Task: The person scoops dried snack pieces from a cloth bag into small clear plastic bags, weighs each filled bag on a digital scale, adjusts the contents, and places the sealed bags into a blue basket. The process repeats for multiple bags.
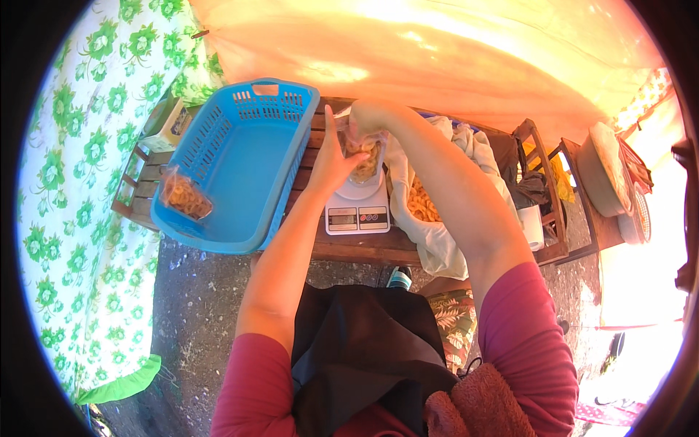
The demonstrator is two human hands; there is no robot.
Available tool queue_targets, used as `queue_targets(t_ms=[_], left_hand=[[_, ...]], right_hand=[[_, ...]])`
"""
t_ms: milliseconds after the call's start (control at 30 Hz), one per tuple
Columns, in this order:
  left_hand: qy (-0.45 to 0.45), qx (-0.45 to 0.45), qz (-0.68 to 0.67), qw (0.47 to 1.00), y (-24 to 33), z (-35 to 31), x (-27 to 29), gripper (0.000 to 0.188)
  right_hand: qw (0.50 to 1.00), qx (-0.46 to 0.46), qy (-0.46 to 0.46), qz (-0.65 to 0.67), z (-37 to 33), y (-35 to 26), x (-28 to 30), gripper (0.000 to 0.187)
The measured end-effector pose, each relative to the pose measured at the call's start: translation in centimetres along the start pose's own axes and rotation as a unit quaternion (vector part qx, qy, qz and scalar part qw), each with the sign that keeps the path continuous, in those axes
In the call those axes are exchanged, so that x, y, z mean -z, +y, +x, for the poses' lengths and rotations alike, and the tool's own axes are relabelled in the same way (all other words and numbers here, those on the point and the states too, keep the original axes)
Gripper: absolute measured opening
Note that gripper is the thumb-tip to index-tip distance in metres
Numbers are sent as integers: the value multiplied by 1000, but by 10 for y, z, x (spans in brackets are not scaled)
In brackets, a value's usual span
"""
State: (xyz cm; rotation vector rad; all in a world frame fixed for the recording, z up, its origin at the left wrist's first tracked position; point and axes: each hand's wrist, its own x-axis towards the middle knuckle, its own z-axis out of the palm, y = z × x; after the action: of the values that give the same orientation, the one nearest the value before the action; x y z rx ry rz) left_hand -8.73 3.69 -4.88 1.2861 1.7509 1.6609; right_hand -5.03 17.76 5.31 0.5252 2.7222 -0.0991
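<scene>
A clear plastic bag point(366, 162) partly filled with curled, golden-brown snack pieces stands on a white kitchen scale point(357, 211). My left hand point(336, 162) grips the bag's left side, thumb across its front and index finger pointing up. From above, my right hand point(373, 119) bends down at the bag's mouth, fingers drawn together and partly behind the plastic; whether they hold a piece is hidden. Right of the scale, a cloth-lined container point(445, 251) holds loose orange-brown snack pieces point(422, 201), partly covered by my right forearm.
A blue plastic basket point(255, 164) stands at the left, with a filled snack bag point(186, 195) in its near-left corner. All rest on a slatted wooden table point(364, 250). A white roll point(531, 227), a wooden rack point(540, 167) and a round basin point(606, 171) are at the right.
</scene>
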Motion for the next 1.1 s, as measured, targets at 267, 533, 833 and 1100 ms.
queue_targets(t_ms=[267, 533, 833, 1100], left_hand=[[135, -160, 144, 967, 17, 2, 7, 91], [71, -128, 77, 986, 81, 3, -15, 39], [-20, -34, -132, 990, 93, 3, -54, 33], [-75, -31, -31, 996, 73, 2, -108, 35]], right_hand=[[911, 43, 187, 365, -41, 49, 2, 21], [810, 79, 233, 533, -111, 40, -14, 24], [795, 21, 297, 528, -161, 51, -33, 27], [829, -58, 366, 417, -178, 71, -74, 30]])
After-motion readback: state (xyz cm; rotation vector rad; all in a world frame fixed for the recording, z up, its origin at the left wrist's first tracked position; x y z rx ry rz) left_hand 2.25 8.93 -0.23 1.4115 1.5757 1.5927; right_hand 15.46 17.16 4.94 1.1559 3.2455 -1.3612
